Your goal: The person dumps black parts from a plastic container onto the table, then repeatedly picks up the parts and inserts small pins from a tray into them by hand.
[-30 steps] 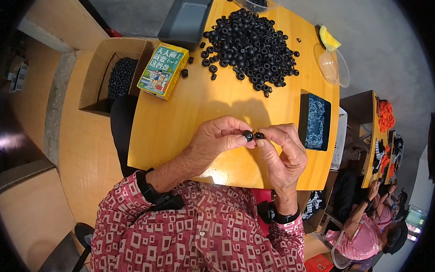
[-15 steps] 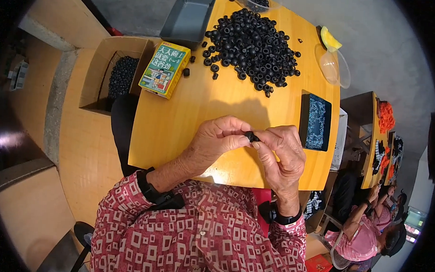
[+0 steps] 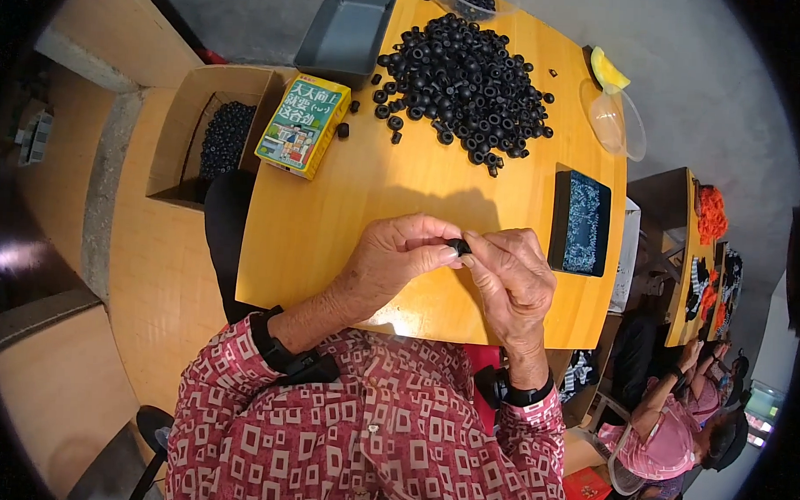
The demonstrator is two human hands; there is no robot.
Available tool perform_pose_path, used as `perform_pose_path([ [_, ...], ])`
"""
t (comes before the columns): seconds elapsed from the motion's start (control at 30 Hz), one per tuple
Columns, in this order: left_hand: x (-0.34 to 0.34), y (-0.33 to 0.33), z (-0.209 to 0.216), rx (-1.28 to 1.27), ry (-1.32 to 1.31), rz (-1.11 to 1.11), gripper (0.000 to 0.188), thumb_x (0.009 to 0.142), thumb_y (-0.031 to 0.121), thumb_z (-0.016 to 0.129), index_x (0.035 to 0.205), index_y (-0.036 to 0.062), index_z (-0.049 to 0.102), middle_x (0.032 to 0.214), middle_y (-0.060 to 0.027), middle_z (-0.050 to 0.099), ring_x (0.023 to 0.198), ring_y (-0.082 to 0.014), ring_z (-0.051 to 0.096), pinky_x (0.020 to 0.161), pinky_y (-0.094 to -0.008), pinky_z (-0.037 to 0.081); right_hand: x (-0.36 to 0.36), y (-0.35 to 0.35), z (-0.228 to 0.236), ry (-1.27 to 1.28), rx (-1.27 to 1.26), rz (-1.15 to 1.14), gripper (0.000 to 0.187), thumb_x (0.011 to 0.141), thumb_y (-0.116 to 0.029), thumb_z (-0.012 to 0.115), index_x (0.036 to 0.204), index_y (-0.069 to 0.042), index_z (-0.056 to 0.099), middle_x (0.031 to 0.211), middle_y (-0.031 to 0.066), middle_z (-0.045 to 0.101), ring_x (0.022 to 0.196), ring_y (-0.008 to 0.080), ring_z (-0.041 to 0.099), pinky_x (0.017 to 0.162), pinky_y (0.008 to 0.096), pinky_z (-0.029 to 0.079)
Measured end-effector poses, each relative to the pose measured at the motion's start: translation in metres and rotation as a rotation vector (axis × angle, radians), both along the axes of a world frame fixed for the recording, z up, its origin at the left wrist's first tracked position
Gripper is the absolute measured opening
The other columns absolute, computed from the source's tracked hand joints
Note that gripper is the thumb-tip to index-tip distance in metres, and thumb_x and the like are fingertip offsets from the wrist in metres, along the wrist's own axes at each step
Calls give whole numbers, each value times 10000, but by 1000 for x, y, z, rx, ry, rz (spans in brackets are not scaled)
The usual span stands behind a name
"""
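Observation:
Above the near part of the yellow table, my left hand pinches a small round black part between thumb and forefinger. The fingertips of my right hand are closed against the right side of the same part; whether they also hold something tiny is hidden. Farther off lies a big heap of similar black ring-like and cap-like parts. Nearest my right hand is a black open box with many tiny shiny pieces inside.
At the left of the table stand a yellow-green carton and a grey tray. A cardboard box with dark parts is beside the table. Far right are a clear plastic lid and a yellow piece. Other people sit at right.
My right hand has shifted slightly left, and its fingertips now cover more of the black part's right side. My left hand has hardly moved.

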State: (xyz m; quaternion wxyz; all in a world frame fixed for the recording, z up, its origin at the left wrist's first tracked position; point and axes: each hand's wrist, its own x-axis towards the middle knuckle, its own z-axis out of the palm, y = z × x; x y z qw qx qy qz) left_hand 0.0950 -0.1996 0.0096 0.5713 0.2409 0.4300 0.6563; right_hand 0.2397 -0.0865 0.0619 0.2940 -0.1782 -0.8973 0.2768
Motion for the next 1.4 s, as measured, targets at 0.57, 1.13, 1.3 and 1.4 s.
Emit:
perform_pose_path([
  [0.57, -6, -1, 3, -31, 2, -59, 227, 948, 76, 632, 1136, -44, 673, 1030, -45, 694, 974, -93, 636, 874, -237, 510, 4, -1, -11, 1, 256, 56, 442, 669, -61, 855, 1085, -18, 711, 910, 76, 668, 810, 240, 619, 751, 376, 479],
  [1.13, 0, 2, 2, -40, -49, -43, 213, 969, 115, 610, 1088, -45, 685, 990, -75, 715, 947, -114, 653, 866, -254, 519, 0, -6, -11, -97, 217, -28, 512, 680, -163, 857, 1146, -33, 690, 934, 61, 658, 847, 233, 618, 792, 368, 462],
  [1.3, 3, 3, 3, -57, 68, 3, 204, 954, 101, 618, 1086, -36, 690, 978, -60, 710, 931, -106, 645, 860, -248, 513, -2, -2, -14, -95, 374, -8, 471, 691, -188, 848, 1101, -15, 695, 930, 60, 665, 848, 226, 622, 785, 367, 468],
  [1.4, 3, 4, 4, -43, 62, 13, 204, 947, 99, 622, 1085, -34, 692, 970, -52, 707, 928, -103, 640, 856, -247, 511, -3, 1, -10, -111, 406, 2, 459, 689, -193, 845, 1084, -9, 698, 921, 62, 662, 842, 223, 622, 779, 367, 471],
])
